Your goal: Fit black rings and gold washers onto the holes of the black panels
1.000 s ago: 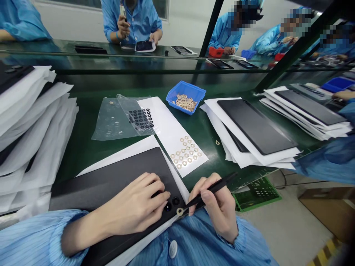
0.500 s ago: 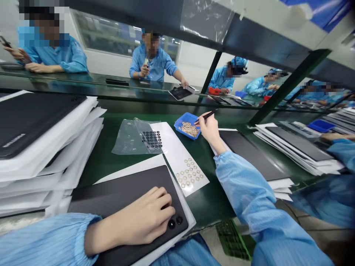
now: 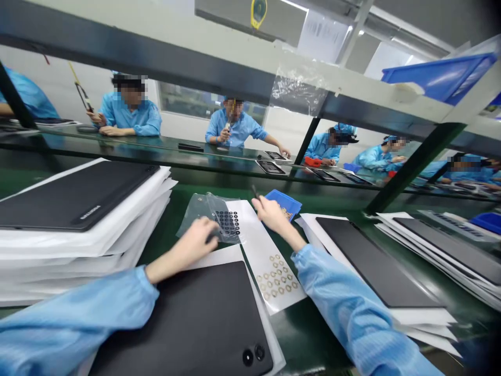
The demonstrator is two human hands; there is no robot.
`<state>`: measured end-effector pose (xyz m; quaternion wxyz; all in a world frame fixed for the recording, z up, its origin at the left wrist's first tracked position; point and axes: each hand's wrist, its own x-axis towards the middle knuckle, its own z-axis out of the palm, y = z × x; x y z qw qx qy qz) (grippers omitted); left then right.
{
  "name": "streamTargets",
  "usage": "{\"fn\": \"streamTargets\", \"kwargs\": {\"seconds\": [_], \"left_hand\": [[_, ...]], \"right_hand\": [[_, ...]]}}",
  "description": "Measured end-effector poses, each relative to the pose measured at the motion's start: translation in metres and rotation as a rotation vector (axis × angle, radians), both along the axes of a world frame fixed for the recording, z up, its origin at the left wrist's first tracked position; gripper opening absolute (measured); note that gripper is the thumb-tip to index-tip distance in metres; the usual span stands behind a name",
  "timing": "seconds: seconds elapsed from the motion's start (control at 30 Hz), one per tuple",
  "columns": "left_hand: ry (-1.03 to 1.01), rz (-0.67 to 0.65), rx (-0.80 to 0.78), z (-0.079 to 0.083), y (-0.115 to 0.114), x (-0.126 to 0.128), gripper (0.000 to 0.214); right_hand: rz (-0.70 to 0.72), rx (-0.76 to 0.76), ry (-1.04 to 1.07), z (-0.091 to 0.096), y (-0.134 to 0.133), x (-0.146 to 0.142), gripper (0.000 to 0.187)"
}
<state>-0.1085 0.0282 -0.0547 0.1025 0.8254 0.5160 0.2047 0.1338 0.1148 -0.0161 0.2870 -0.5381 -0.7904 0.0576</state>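
My left hand (image 3: pixel 195 241) hovers at the near edge of a clear plastic sheet (image 3: pixel 193 211), its bent fingers apart and slightly blurred. A dark patch shows at its fingertips; I cannot make out what it is. Rows of small black rings (image 3: pixel 227 222) lie just beyond those fingers. In my right hand (image 3: pixel 272 213) are slim black tweezers (image 3: pixel 255 192), held over a white paper strip (image 3: pixel 254 235) that carries several pale rings (image 3: pixel 277 277). Beside that hand is a blue tray (image 3: pixel 284 201) with loose rings. A black tablet (image 3: pixel 195 318) lies back up in front of me, its two round camera parts at the near right corner.
A tall stack of tablets and white sheets (image 3: pixel 94 237) stands left. More tablets (image 3: pixel 376 261) on paper lie right, with another stack (image 3: pixel 450 245) beyond. A shelf beam (image 3: pixel 235 62) crosses overhead on a slanted post (image 3: pixel 418 167). Several co-workers sit across the bench.
My left hand has lifted off the tablet and moved forward to the plastic sheet. My right hand, with the tweezers, has moved left from the blue tray. The view has tilted up.
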Motion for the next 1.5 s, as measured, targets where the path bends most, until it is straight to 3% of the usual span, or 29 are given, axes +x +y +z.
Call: {"fn": "streamTargets", "kwargs": {"seconds": [0.07, 0.13, 0.27, 0.37, 0.47, 0.57, 0.67, 0.8, 0.93, 1.17, 1.4, 1.5], "left_hand": [[-0.012, 0.289, -0.061, 0.006, 0.033, -0.024, 0.032], [-0.035, 0.475, -0.163, 0.010, 0.053, -0.044, 0.033], [-0.166, 0.575, -0.417, 0.011, 0.058, -0.060, 0.027], [-0.354, 0.567, -0.543, 0.010, 0.055, -0.056, 0.024], [-0.630, 0.513, -0.583, 0.011, 0.054, -0.047, 0.028], [-0.924, 0.402, -0.613, 0.013, 0.050, -0.034, 0.051], [-1.091, 0.277, -0.710, 0.010, 0.040, -0.017, 0.071], [-1.133, 0.150, -0.764, -0.003, 0.030, 0.000, 0.039], [-1.109, 0.145, -0.780, -0.015, 0.032, 0.002, 0.016], [-1.115, 0.182, -0.796, -0.020, 0.038, -0.001, 0.015], [-1.201, 0.195, -0.755, -0.018, 0.036, 0.001, 0.020], [-1.232, 0.180, -0.733, -0.018, 0.036, 0.002, 0.019]], "right_hand": [[0.072, -0.085, -0.029, -0.009, -0.002, -0.025, 0.020], [0.157, -0.137, -0.039, -0.017, -0.005, -0.047, 0.016], [0.316, -0.220, -0.032, -0.033, -0.010, -0.069, 0.015], [0.381, -0.291, -0.013, -0.042, -0.009, -0.069, 0.023], [0.409, -0.335, 0.063, -0.044, -0.004, -0.063, 0.019], [0.431, -0.374, 0.185, -0.044, 0.000, -0.060, 0.019], [0.428, -0.380, 0.299, -0.045, 0.000, -0.063, 0.020], [0.423, -0.368, 0.378, -0.049, -0.005, -0.072, 0.017], [0.414, -0.354, 0.370, -0.046, -0.008, -0.074, 0.015], [0.379, -0.372, 0.303, -0.033, 0.011, -0.061, 0.017], [0.370, -0.364, 0.302, -0.045, 0.008, -0.062, 0.036], [0.430, -0.379, 0.273, -0.045, 0.002, -0.063, 0.032]]}}
